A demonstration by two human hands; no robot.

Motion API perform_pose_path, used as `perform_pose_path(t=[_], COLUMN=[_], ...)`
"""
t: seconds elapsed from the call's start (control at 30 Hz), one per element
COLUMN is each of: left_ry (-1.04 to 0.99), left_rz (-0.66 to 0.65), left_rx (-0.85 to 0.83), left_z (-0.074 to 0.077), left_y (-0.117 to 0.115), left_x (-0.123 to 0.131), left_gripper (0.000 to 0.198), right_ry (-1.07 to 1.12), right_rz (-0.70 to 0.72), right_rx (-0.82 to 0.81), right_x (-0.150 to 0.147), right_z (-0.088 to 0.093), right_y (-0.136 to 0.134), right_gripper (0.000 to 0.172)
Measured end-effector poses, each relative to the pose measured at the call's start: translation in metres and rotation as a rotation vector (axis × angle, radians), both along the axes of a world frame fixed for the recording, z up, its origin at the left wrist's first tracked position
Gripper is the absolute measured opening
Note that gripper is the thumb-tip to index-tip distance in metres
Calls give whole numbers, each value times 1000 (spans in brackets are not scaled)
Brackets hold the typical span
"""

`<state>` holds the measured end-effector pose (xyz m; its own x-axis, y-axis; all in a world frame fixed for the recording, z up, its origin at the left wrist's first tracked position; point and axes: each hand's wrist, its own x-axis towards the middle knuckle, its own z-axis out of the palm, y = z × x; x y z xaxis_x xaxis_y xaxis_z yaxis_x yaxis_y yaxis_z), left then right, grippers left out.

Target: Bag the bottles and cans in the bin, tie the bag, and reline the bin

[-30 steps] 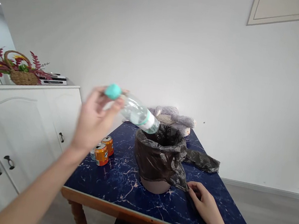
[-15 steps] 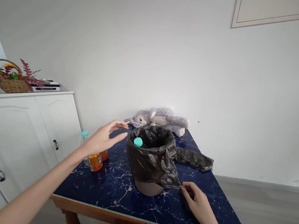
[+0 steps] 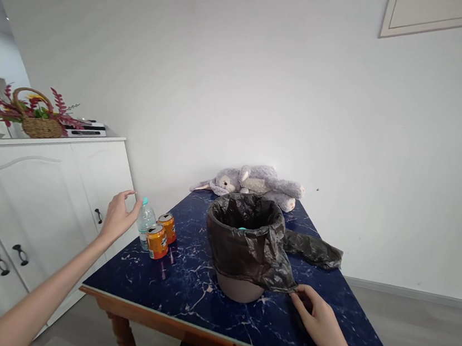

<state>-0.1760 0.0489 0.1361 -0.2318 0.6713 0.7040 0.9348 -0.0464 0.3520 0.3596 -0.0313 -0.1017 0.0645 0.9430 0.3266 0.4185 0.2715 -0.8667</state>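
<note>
My left hand (image 3: pixel 119 216) is beside the clear plastic bottle (image 3: pixel 146 220) with the teal cap, thumb and fingers apart around an empty gap. Two orange soda cans (image 3: pixel 157 242) stand close to that bottle. A black trash bag (image 3: pixel 242 253) lines a grey-brown trash can (image 3: pixel 239 290) on the table, its edge folded down outside. Just a bit of a teal cap (image 3: pixel 242 229) shows inside the bag's mouth. At the bag's lower right corner, my right hand (image 3: pixel 318 315) pinches the plastic between thumb and fingers.
Behind the trash can a grey plush rabbit (image 3: pixel 255 184) lies against the wall. A twisted length of black bag (image 3: pixel 314 249) stretches right across the blue marbled table (image 3: pixel 191 325). White cabinets (image 3: pixel 43 189) at left carry a flower basket (image 3: pixel 43 126).
My left hand has moved from beside the bag's opening left to the standing bottle. The teal-capped bottle in the bag has dropped lower. My right hand keeps its pinch on the bag.
</note>
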Motion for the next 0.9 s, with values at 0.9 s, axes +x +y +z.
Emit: perform_pose_path(t=[0.9], left_ry=[-57], left_rz=[-911], left_rx=[470], left_z=[113], left_y=[-106], left_x=[209], left_gripper=[32], right_ry=[9], right_rz=[21], right_rx=[23], right_x=[-5], right_z=[8], right_y=[0], right_gripper=[38])
